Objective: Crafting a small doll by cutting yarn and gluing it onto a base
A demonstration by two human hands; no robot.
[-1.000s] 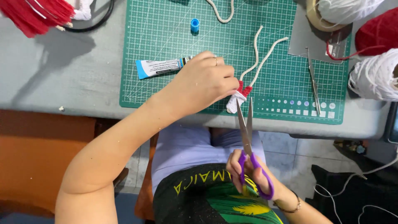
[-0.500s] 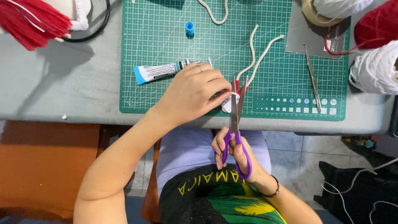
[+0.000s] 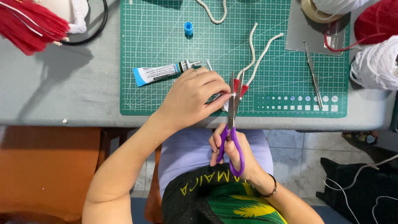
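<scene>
My left hand pinches the end of a white cord bound with red thread, at the front edge of the green cutting mat. My right hand grips purple-handled scissors. Their blades point away from me and straddle the cord's white tip beside my left fingertips. The two strands of the cord run up and to the right across the mat.
A glue tube lies left of my left hand, its blue cap farther back. Tweezers, a grey metal sheet, red yarn and white yarn sit at the right. A red tassel lies far left.
Both hands shifted left with the cord. The scissors rose from below the table edge until the blades reached the cord's tip at my left fingers.
</scene>
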